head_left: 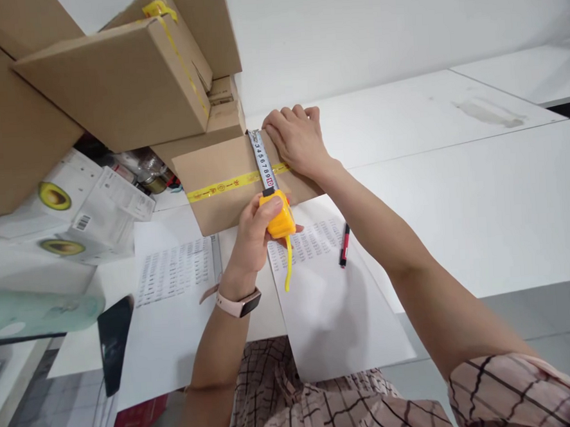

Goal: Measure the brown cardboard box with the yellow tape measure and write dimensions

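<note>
My left hand (256, 231) is wrapped round a yellow tape measure (281, 217). Its blade (261, 160) is pulled out across the top of a small cardboard box (219, 169), with the end at the box's far edge. A yellow strap hangs from the case. Yellow printed packing tape (223, 187) runs along the box top, passing under the blade. My right hand (297, 138) rests on the box's right part, fingers curled over its far edge, gripping it. Below the box lie two printed sheets (342, 319), and a red and black pen (345, 245) lies on the right one.
Larger cardboard boxes (122, 82) are stacked at the back left. Beside them stand white boxes with avocado pictures (56, 195). A dark phone-like slab (116, 343) lies at the left, near a pale green bottle-like object (40, 310). The white table (482, 208) extends to the right.
</note>
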The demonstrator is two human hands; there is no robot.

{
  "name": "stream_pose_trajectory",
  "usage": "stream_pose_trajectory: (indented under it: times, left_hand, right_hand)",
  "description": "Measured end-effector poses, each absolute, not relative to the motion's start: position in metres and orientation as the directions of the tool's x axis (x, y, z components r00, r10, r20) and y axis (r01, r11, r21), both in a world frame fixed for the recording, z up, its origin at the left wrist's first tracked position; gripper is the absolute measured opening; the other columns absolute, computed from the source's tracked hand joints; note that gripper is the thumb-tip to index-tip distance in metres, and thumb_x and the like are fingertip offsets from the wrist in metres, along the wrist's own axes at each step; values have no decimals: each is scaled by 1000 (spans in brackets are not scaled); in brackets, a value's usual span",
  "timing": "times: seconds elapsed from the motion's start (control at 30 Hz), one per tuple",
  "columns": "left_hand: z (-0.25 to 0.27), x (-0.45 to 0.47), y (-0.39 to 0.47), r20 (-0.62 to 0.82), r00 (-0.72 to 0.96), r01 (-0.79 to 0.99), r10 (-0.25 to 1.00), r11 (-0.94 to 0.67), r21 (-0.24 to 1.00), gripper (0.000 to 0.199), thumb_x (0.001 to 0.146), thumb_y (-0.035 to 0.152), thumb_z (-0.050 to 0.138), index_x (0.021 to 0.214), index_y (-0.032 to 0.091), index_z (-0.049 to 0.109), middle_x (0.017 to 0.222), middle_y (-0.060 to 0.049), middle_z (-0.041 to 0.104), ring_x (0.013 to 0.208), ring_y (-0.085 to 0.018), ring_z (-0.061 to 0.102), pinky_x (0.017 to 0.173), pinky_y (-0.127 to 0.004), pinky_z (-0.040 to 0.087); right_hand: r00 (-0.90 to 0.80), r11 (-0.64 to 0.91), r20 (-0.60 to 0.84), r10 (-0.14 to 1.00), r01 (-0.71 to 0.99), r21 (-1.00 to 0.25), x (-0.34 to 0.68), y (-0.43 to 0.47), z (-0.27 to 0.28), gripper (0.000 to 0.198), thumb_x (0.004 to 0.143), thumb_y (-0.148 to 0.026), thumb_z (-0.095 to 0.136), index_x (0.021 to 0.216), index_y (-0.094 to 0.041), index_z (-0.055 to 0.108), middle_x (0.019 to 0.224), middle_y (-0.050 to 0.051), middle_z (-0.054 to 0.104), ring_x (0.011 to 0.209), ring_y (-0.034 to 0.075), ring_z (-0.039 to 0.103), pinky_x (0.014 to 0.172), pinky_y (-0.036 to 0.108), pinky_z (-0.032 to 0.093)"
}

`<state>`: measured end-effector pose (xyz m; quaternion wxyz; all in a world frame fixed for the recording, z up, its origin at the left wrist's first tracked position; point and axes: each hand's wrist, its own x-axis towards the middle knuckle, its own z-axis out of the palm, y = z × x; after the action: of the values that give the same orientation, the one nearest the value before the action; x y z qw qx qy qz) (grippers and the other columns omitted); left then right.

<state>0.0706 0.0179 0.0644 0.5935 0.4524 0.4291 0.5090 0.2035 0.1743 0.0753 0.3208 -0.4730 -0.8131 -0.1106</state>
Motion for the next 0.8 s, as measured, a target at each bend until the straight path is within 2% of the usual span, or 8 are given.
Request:
stream_pose_trajectory:
  times: [0.1,0.2,0.3,0.43,0.67,0.8]
  left_hand:
    - [60,70,15,-51,132,-230,990,80,970,46,78,55,72,105,18,65,95,-6,72,62,-18,72,39,-21,47]
    - [57,70,10,-64,108,-223,992,87,971,47,78,53,73,107,18,63,103,-7,71,65,-18,72,40,-22,49]
    - [50,71,-1,-81,72,-207,994,94,974,46,78,50,74,109,19,60,111,-8,69,66,-17,72,42,-22,49]
    - [32,71,-16,-116,105,-195,988,135,972,49,78,45,77,116,24,54,107,-4,68,68,-16,70,45,-23,52]
    - [15,69,-16,-103,115,-182,988,123,976,52,79,43,78,122,27,53,104,-3,66,72,-16,68,48,-22,53]
    - [10,67,-25,-79,126,-209,989,104,972,55,80,43,78,125,28,51,107,-4,67,76,-19,70,51,-24,56]
  right_hand:
    - [-405,594,647,645,799,-92,202,173,74,55,109,-38,8,137,-28,54,111,7,62,113,27,52,100,50,34]
    - [-444,644,653,614,760,-88,202,177,72,55,110,-34,10,139,-28,56,112,6,61,113,26,51,99,48,34]
    - [-435,673,660,612,725,-146,203,186,70,54,109,-33,13,137,-25,59,113,7,63,111,23,48,99,47,33]
    - [-417,732,699,581,643,-225,204,194,70,47,106,-39,25,132,-28,62,107,6,66,109,20,45,99,42,32]
    - [-434,629,595,676,761,-160,205,174,80,53,108,-25,19,140,-31,60,120,7,64,111,25,46,98,45,31]
    - [-381,579,606,698,799,-164,203,164,81,52,109,-41,18,144,-29,54,119,8,65,114,26,48,101,44,30]
